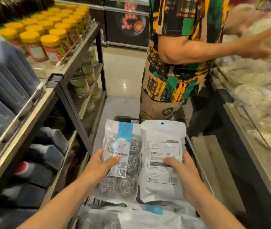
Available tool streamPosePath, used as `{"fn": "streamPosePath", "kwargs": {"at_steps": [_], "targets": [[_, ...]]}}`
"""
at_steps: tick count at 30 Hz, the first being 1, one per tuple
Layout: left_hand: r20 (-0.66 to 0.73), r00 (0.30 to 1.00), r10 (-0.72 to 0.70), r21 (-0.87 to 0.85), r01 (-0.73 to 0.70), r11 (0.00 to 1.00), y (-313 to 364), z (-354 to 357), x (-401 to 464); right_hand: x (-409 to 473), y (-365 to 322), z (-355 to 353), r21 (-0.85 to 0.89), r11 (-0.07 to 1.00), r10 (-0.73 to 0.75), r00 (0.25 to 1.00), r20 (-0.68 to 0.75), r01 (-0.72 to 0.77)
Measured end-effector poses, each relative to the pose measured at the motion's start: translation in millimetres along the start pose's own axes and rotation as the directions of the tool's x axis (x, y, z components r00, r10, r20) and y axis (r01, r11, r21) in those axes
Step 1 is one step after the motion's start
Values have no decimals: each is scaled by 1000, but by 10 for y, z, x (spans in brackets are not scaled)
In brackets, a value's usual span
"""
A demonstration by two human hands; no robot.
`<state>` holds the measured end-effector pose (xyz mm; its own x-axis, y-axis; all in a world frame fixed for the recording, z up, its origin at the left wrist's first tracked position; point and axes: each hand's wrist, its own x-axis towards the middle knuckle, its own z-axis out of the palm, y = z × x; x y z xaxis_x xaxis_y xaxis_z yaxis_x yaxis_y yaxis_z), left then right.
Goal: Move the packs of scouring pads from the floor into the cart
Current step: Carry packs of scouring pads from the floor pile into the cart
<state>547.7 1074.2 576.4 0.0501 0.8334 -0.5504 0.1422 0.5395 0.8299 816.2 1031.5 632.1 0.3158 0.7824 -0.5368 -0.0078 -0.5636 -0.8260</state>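
Note:
Two packs of steel scouring pads are held side by side over the black cart (126, 119). The left pack (123, 156) shows its front, with a blue stripe and coiled metal pads; my left hand (98, 166) grips its left edge. The right pack (162, 161) shows its white printed back; my right hand (181, 171) grips its right edge, thumb on the label. More packs (139, 215) lie piled below them, near the bottom of the view. Most of the cart is hidden under the packs.
Another person in a patterned dress (177, 63) stands just beyond the cart, arm reaching right toward bagged goods (255, 90). Shelves on the left hold yellow-lidded jars (48, 40) and dark blue containers (4, 76). A low counter edge (240, 129) runs along the right.

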Motion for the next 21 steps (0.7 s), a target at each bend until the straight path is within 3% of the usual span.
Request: {"fn": "streamPosePath", "kwargs": {"at_steps": [6, 10, 14, 18, 21], "targets": [[-149, 987, 64, 242, -26, 970, 26, 243, -82, 33, 229, 116, -45, 998, 46, 999, -11, -47], [-206, 975, 77, 302, -12, 953, -24, 314, -142, -63, 275, 104, -111, 993, 41, 999, 2, -40], [-189, 962, 199, 373, -117, 920, -50, 331, -319, -119, 283, 86, -165, 986, 30, 999, -42, -36], [-139, 955, 263, 555, -145, 819, -101, 310, -482, -224, 239, 76, -260, 965, -60, 994, -90, 34], [-79, 969, 235, 492, -168, 854, -68, 286, -628, -379, 187, 29, -293, 953, -116, 987, -111, 79]]}}
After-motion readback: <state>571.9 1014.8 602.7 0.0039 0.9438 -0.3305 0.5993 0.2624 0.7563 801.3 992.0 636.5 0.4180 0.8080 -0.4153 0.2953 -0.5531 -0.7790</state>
